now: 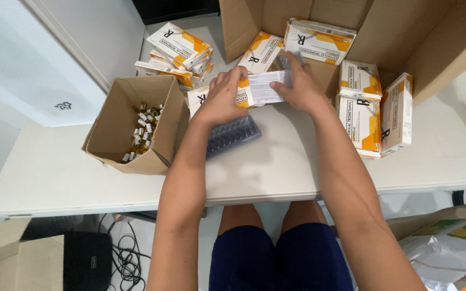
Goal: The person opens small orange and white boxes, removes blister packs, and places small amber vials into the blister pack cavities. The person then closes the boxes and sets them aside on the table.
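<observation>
White-and-orange carton (252,91) held at centre of the desk (276,167), pinched from both ends. Left hand (221,99) clamped on its left end, fingers curled over the top; right hand (299,85) pressed on a white leaflet (265,87) at the carton's open right end, fingers closed over the paper. Just below, at 6 o'clock from the carton, a dark plastic tray (233,134) flat on the desk, partly under the left wrist. At 9 o'clock, a small open cardboard box (130,126) full of little amber vials (144,126). At 11 o'clock, a stack of like cartons (179,51). At 12 to 2 o'clock, a big cardboard box (384,32) on its side — more cartons (370,108) in its mouth, some upright, some leaning.
</observation>
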